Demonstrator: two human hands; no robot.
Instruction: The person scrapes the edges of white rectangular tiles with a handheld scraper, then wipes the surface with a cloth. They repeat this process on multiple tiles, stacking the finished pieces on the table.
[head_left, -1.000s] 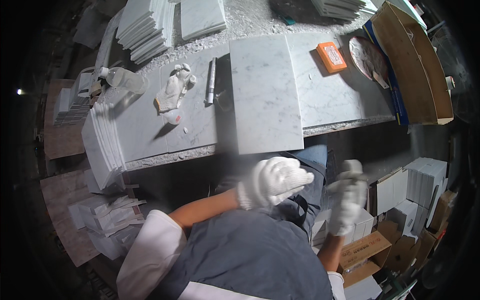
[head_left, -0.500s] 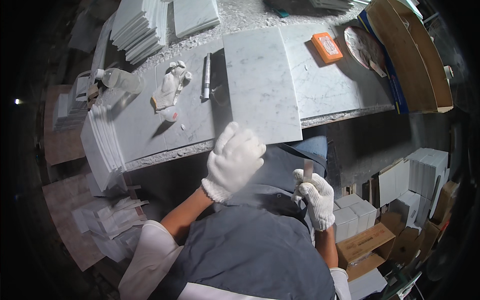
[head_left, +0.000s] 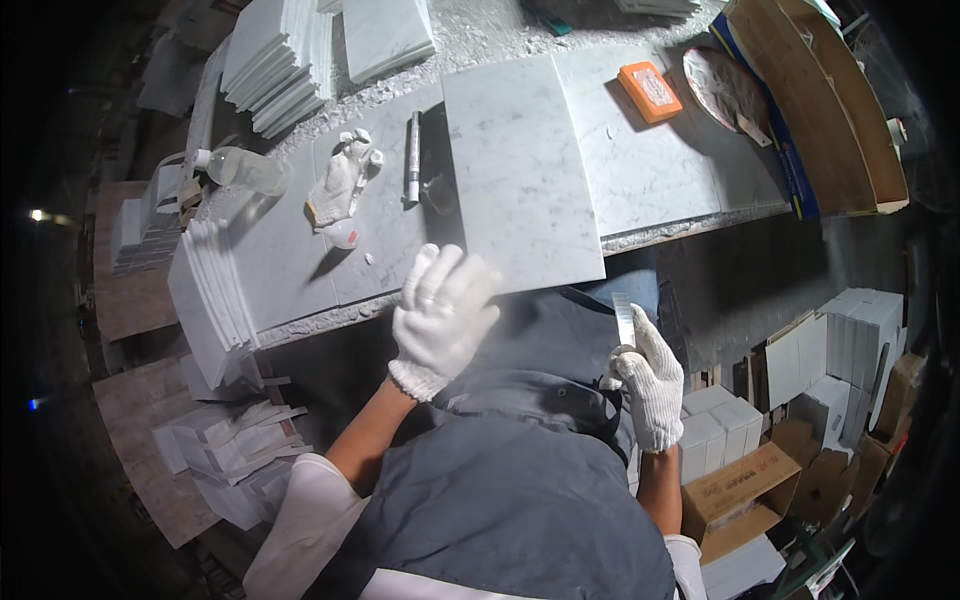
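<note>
A large white marble tile (head_left: 522, 165) with faint grey veins lies raised on the bench, its near end jutting past the front edge. Beside its near left corner is my left hand (head_left: 445, 315) in a white knit glove, fingers spread and slightly blurred, holding nothing. My right hand (head_left: 650, 385), gloved the same way, is lower and to the right, off the bench. Between its thumb and fingers it pinches a thin flat blade (head_left: 624, 318), pale and shiny, pointing upward. The blade's lower end is hidden in the glove.
On the bench lie a marker (head_left: 413, 158), a spare glove (head_left: 343, 185), a clear bottle (head_left: 250, 171), an orange box (head_left: 650, 92) and a round dish (head_left: 722, 90). Tile stacks (head_left: 275, 65) stand at the back left, more tiles (head_left: 212, 300) at the left edge. A cardboard box (head_left: 820, 100) stands right.
My left hand has shifted left and down, away from the tile's near edge, and its fingers have spread. My right hand has turned and moved slightly right, and the blade's face now catches light.
</note>
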